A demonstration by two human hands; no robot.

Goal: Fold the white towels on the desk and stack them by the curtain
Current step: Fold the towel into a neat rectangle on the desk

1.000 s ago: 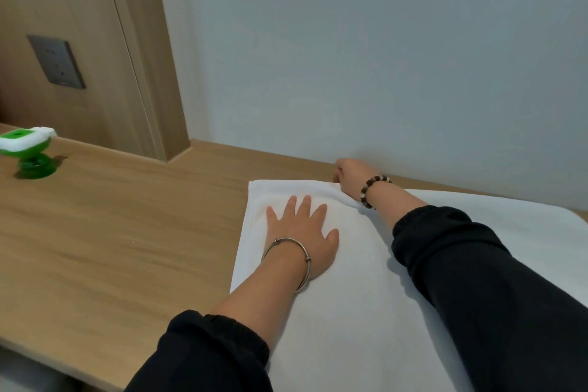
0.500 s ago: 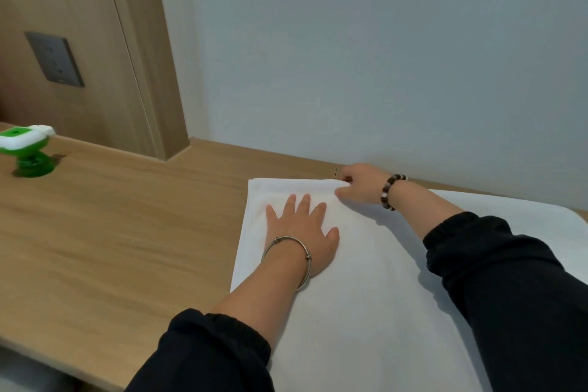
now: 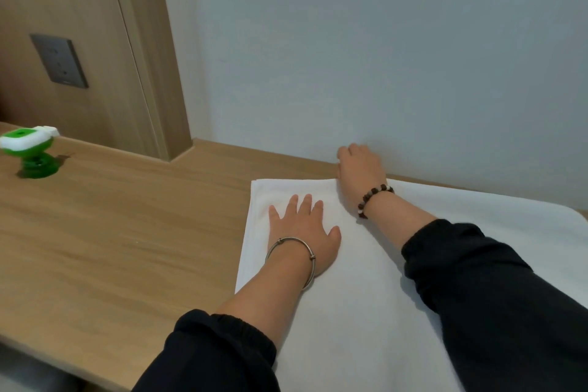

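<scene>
Soft, even, rather dim indoor light; faint shadows; mild wide-angle bending at edges

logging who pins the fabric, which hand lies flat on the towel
The left hand, wearing the metal bangle: palm down, fingers spread on the white towel. The right hand, with the bead bracelet, is at the towel's far edge by the wall.

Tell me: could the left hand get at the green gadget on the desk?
Probably yes: the left hand lies flat on the towel, and only bare desk separates it from the green gadget.
</scene>
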